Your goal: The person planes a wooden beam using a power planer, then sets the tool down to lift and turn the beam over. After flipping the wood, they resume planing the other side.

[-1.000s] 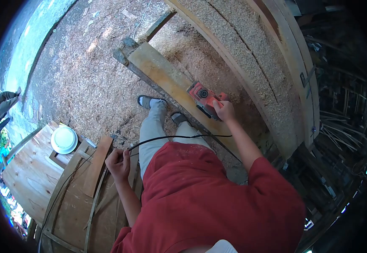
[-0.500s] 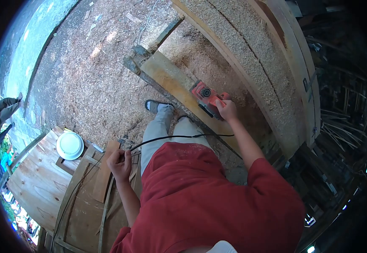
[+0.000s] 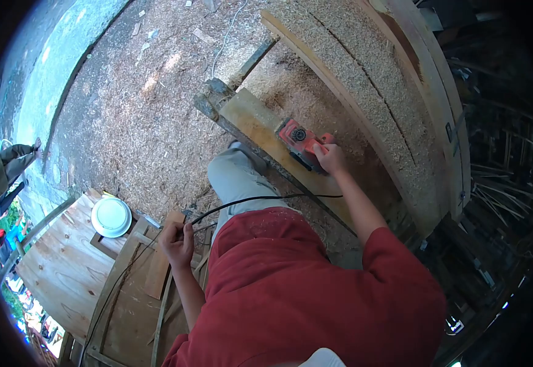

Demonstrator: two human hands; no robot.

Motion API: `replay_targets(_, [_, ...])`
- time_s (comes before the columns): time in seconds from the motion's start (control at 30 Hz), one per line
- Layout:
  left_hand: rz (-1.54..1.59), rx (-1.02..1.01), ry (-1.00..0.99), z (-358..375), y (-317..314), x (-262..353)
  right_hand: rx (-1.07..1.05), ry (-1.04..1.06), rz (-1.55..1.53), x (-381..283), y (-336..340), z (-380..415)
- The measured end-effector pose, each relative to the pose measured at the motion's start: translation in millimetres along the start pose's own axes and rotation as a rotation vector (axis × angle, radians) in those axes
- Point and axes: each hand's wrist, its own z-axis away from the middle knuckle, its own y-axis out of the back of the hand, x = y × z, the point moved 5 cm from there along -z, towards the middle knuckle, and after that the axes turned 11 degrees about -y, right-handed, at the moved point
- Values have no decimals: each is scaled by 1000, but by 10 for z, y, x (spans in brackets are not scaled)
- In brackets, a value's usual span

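Observation:
A red electric planer (image 3: 292, 134) rests on a thick wooden plank (image 3: 251, 116), partway along its length. My right hand (image 3: 331, 158) is wrapped round the planer's rear handle. Off to the left, my left hand (image 3: 176, 243) is closed round the black power cord (image 3: 245, 200), holding it up. From there the cord runs across in front of my legs toward my right forearm. The planer's underside is hidden against the plank.
Wood shavings (image 3: 150, 122) cover the ground. A long board (image 3: 334, 85) lies beyond the plank. A white round container (image 3: 111, 217) stands by a plywood sheet (image 3: 64, 257) at left. Another person's legs (image 3: 15, 160) show at the far left.
My legs have shifted, with the near knee moving forward beside the plank. The view has moved slightly. Both hands keep their hold, and the planer stays at about the same place in view.

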Motion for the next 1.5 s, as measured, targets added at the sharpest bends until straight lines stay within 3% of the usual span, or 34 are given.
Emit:
replay_targets(0.97, [20,-26,54,-1492,608,-333,-34,-59,-2,-1819,-302,-607])
replay_targets(1.2, [31,48,25,-1570,856,-448,79,92,-61,-2460,-545,-959])
replay_targets(1.27, [27,91,29,-1536,967,-367,-194,-101,-404,-2601,-698,-1100])
replay_targets(1.37, [-5,142,8,-1345,1149,-386,-355,-116,-611,-3110,-466,-946])
replay_targets(1.5, [119,330,57,-758,1293,-640,-374,-16,-617,-3387,-105,-718])
